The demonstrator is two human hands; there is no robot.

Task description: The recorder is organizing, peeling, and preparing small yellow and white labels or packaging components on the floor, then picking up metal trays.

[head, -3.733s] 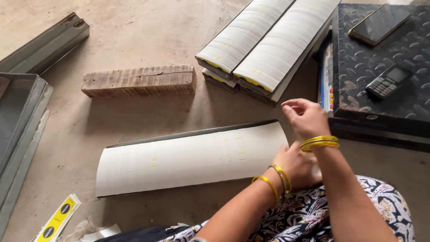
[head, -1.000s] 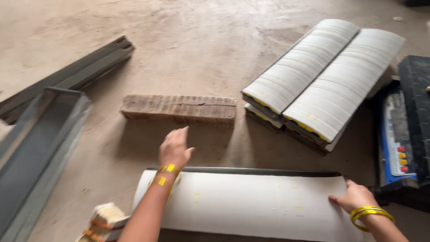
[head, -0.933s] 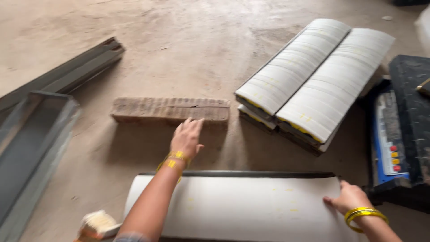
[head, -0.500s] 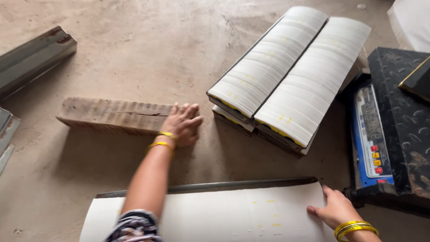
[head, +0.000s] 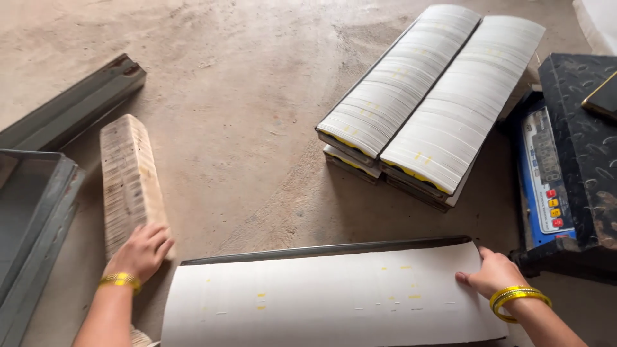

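Bare concrete floor [head: 244,83], dusty and scuffed, lit evenly by daylight. Grey metal channels [head: 71,109] are laid at left edge; black patterned case [head: 578,115] at right edge.

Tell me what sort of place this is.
Probably a small workshop or factory floor. The work is done on a bare concrete floor, with stacks of curved white panels, grey metal channels and a blue machine with a button panel around it.

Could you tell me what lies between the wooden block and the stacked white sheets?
Only bare concrete floor separates the long wooden block from the stacked white sheets, per the head view.
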